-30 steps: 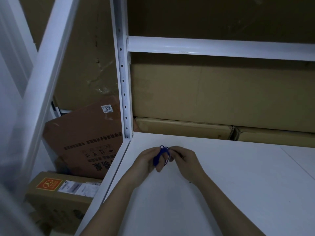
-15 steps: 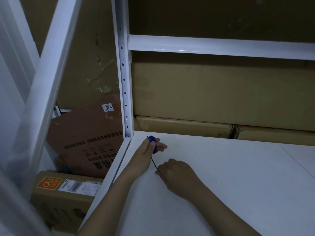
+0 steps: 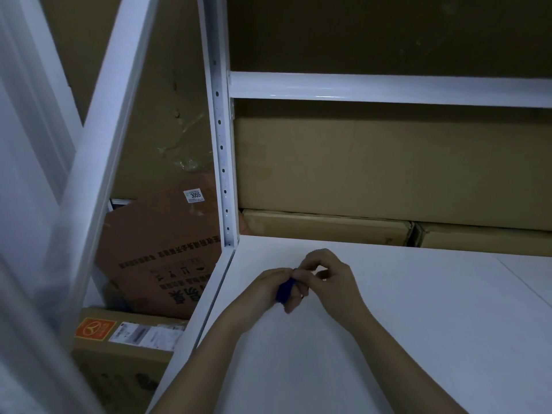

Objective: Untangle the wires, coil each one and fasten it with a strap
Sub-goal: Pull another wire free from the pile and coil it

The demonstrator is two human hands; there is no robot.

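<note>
A small coil of blue wire (image 3: 285,289) sits between my two hands, above the near left part of the white shelf board (image 3: 418,309). My left hand (image 3: 265,289) grips the coil from the left with curled fingers. My right hand (image 3: 327,279) meets it from the right, its fingertips pinching at the top of the coil. Most of the wire is hidden by my fingers. No strap can be made out in the dim light.
A white perforated upright (image 3: 222,162) rises at the shelf's back left corner, with a white crossbar (image 3: 388,89) above. Cardboard boxes (image 3: 328,228) line the back edge. More boxes (image 3: 155,264) stand on the floor to the left, beyond a slanted white beam (image 3: 98,150).
Half a second ago my hands were apart with a strand stretched between them. My right hand has come back up to the coil, and both hands now meet on it.
</note>
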